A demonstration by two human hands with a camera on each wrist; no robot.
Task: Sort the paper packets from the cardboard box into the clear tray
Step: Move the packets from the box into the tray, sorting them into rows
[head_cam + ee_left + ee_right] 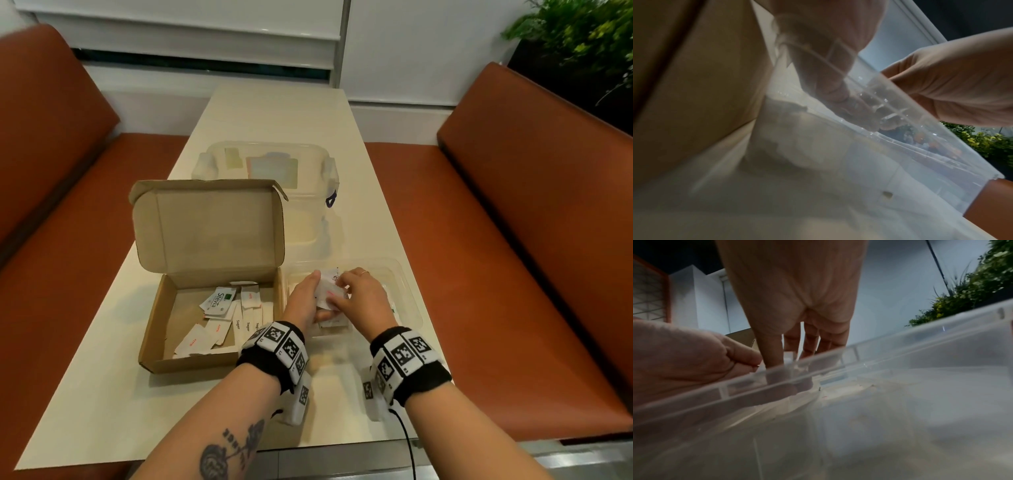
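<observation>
An open cardboard box (154,318) lies on the table's left, with a Stevia packet (222,301), sugar sticks (248,322) and other white paper packets inside. Right beside it stands the clear tray (407,291). Both hands are over the tray's left part. My left hand (317,296) holds a bundle of white packets (325,291) from the left, thumb on top. My right hand (342,291) pinches the same bundle from the right. In the right wrist view its fingers (772,353) dip behind the tray rim (900,344). More packets lie in the tray under the hands, mostly hidden.
A clear lidded storage container (267,164) stands behind the box's raised lid (209,226). Orange benches (513,222) run along both sides of the narrow cream table (274,113). A green plant (582,34) is at the far right.
</observation>
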